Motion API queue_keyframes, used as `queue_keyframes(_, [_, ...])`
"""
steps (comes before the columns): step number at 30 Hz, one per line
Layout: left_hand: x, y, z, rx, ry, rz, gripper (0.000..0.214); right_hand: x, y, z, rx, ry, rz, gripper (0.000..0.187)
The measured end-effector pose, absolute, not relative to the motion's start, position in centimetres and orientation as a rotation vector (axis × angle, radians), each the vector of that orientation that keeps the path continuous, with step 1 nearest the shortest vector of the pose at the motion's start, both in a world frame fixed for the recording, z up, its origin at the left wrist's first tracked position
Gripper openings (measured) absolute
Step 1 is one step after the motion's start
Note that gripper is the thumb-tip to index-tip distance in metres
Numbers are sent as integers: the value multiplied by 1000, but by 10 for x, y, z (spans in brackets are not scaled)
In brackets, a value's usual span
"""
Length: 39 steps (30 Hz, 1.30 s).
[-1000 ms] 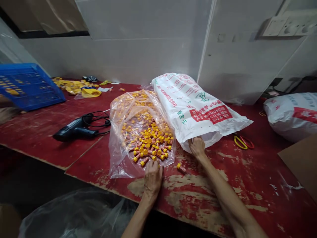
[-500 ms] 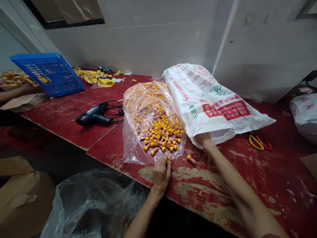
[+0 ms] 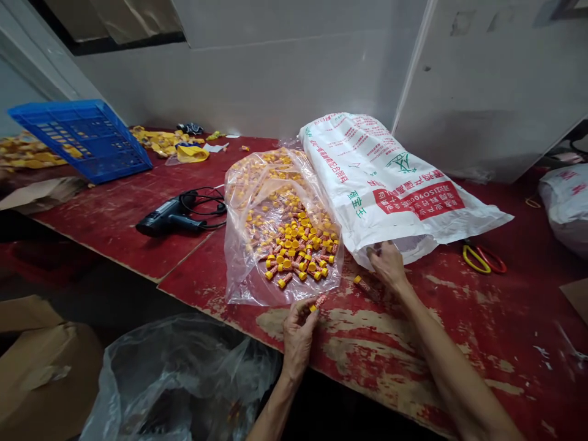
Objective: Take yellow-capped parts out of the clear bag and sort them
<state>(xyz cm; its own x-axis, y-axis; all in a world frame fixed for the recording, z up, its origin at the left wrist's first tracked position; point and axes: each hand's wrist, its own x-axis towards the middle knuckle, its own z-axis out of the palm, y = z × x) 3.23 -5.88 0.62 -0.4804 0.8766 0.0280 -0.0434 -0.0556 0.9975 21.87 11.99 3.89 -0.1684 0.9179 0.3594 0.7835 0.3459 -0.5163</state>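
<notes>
My left hand point(image 3: 297, 337) is closed at the table's front edge, pinching a small patterned tube with a yellow cap point(image 3: 318, 302) between thumb and fingers. Just beyond it lies a clear plastic bag point(image 3: 243, 278) with many such yellow-capped tubes point(image 3: 301, 245) inside. My right hand point(image 3: 388, 263) is at the open mouth of a white printed sack point(image 3: 390, 165), fingers curled and partly in shadow; what they hold I cannot make out. Between my hands another capped tube point(image 3: 365, 285) rests on the red table point(image 3: 459, 324).
A black heat gun point(image 3: 172, 214) with a coiled cord lies left of the bag. Further left a blue crate point(image 3: 87, 141) leans tilted near yellow pieces point(image 3: 160, 141). Scissors point(image 3: 482, 258) lie right. Below the edge are a plastic bag point(image 3: 138, 355) and a carton point(image 3: 46, 367).
My right hand has drawn back from inside the sack, so more of it shows at the mouth. The tube in my left hand has turned, its cap now toward me.
</notes>
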Motion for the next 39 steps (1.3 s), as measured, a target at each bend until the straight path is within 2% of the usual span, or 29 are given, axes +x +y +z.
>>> queue_keyframes(3, [45,-58,6,724,1333,1665,35,238,58,34,-1331,-1718,852,32])
queue_keyframes(5, [55,-58,8,703,1289,1623,34,242,23,32,-1197,-1579,1210,33])
queue_keyframes(7, [62,-58,10,740,1287,1550,28,240,1,30,-1120,-1422,1425,34])
queue_keyframes(13, [63,-63,13,729,1346,1529,30,233,-8,25,-1112,-1286,1520,44])
queue_keyframes(17, [60,-64,13,740,1346,1547,30,234,-8,21,-1053,-1298,1563,43])
queue_keyframes(23, [64,-66,16,820,1364,1514,25,228,-18,20,-1020,-1424,1507,35])
queue_keyframes(27, [72,-73,17,863,1420,1479,30,214,-28,14,-975,-1552,1436,28])
queue_keyframes(33, [79,-84,9,1033,1490,1463,33,198,-39,-5,-980,-1793,1002,16])
queue_keyframes(36, [72,-76,7,1235,1516,1396,30,199,-30,-12,-895,-1931,828,16])
queue_keyframes(39, [57,-51,9,1579,1685,1432,27,201,-15,-16,-896,-2097,499,18])
